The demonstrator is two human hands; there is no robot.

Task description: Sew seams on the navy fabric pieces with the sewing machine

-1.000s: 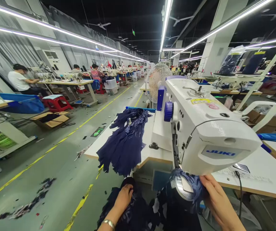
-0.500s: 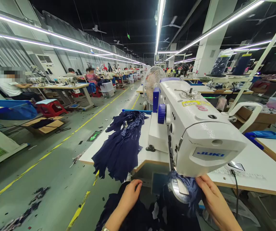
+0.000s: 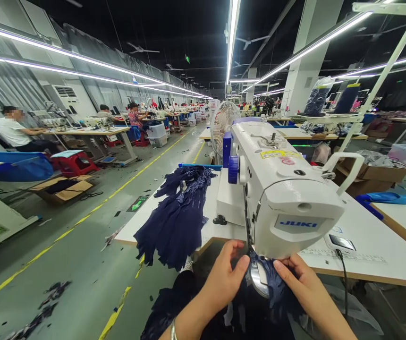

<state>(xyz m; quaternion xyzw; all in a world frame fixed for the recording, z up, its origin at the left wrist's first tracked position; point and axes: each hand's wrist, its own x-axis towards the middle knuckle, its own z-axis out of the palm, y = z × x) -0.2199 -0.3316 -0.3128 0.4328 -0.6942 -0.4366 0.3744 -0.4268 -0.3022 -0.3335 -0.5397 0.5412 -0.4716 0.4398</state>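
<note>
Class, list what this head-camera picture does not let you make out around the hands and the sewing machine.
- Needle: hidden behind the machine head.
- Fabric under the presser area: mostly covered by the left hand and right hand.
- Both forearms: cut off by the bottom edge.
- Yellow label on the machine: text too small to read.

Left hand (image 3: 224, 278) and right hand (image 3: 304, 285) reach forward, fingers curled.

Two bare hands, left hand (image 3: 224, 278) and right hand (image 3: 304, 285); forearms bare, no sleeves in view. Thin silver bangle (image 3: 173, 329) on left wrist. No rings visible.
</note>
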